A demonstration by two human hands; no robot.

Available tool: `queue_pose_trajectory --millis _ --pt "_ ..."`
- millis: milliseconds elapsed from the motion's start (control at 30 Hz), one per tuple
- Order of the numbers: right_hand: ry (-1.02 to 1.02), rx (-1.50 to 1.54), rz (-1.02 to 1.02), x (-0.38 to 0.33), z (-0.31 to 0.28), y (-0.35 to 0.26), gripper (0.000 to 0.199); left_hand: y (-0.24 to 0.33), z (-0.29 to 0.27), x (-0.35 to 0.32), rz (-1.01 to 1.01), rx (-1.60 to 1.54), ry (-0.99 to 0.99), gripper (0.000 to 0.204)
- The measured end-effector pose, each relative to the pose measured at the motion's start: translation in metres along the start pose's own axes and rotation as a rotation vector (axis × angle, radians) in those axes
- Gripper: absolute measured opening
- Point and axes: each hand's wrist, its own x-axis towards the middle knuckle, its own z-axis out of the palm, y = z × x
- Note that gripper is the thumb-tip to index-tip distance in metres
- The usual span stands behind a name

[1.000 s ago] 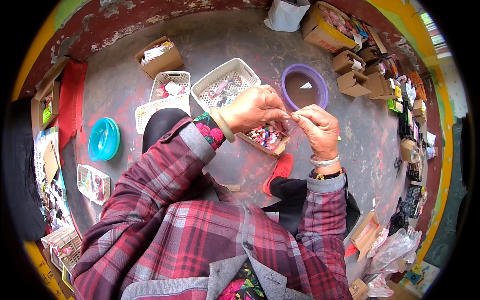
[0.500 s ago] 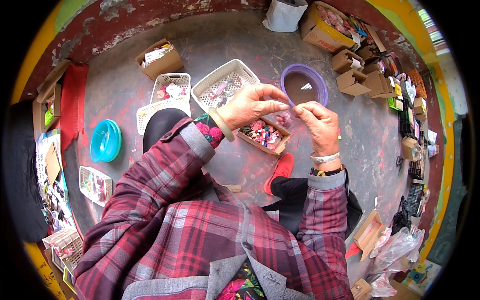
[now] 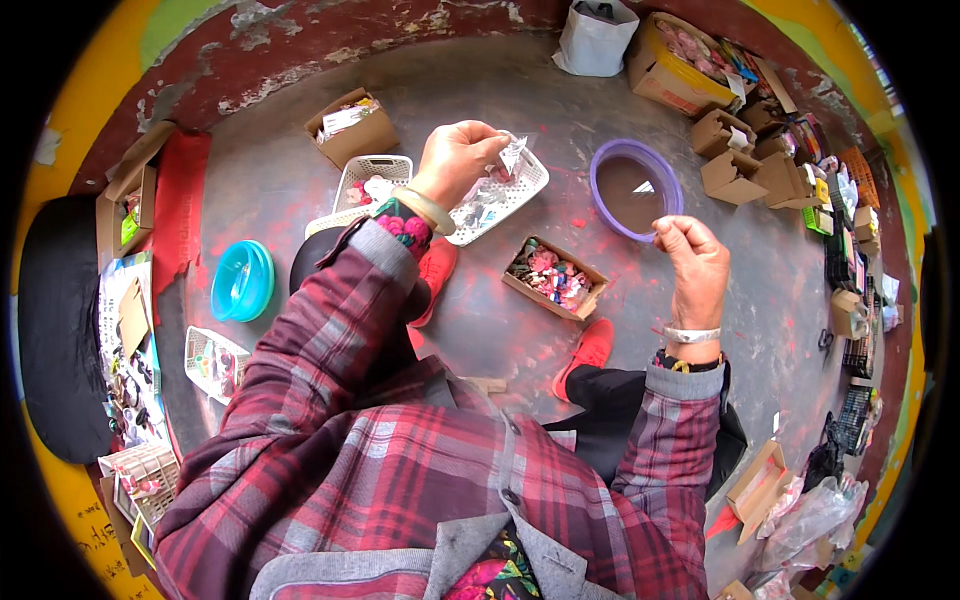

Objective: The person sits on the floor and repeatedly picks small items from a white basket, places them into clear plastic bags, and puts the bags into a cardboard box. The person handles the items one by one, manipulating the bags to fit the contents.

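My left hand (image 3: 458, 160) is raised over the white mesh basket (image 3: 520, 190), closed on a small clear packet (image 3: 512, 152) pinched at its fingertips. My right hand (image 3: 693, 262) is lifted apart from it, near the purple bowl (image 3: 604, 165), thumb and fingers pinched together; whether something tiny sits between them is too small to tell. Below and between the hands lies an open cardboard box (image 3: 586, 303) of small colourful items. My red shoes (image 3: 590, 347) show on the grey floor under the hands.
A turquoise bowl (image 3: 243, 280) and a small white basket (image 3: 214, 362) lie at left. More white baskets (image 3: 372, 178) and a cardboard box (image 3: 350, 125) sit at the back. Many cardboard boxes (image 3: 730, 175) and packed goods line the right side, plus a white bag (image 3: 595, 38).
The hands, together over the box a second ago, have separated: the left moved up and left with the packet, the right moved out to the right.
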Motion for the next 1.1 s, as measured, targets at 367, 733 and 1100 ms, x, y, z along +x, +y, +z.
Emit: queue_pose_trajectory --millis 367,733,1100 --pt "-0.058 -0.109 0.178 0.002 0.009 0.011 0.012 -0.195 -0.010 0.078 -0.489 0.285 0.489 0.015" --pt "-0.136 -0.161 0.226 0.010 0.023 0.019 0.009 -0.291 -0.055 0.095 -0.645 0.912 0.114 0.024" --pt "-0.257 -0.162 0.193 0.010 0.042 0.016 0.010 -0.269 -0.042 0.070 -0.407 1.317 -0.171 0.028"
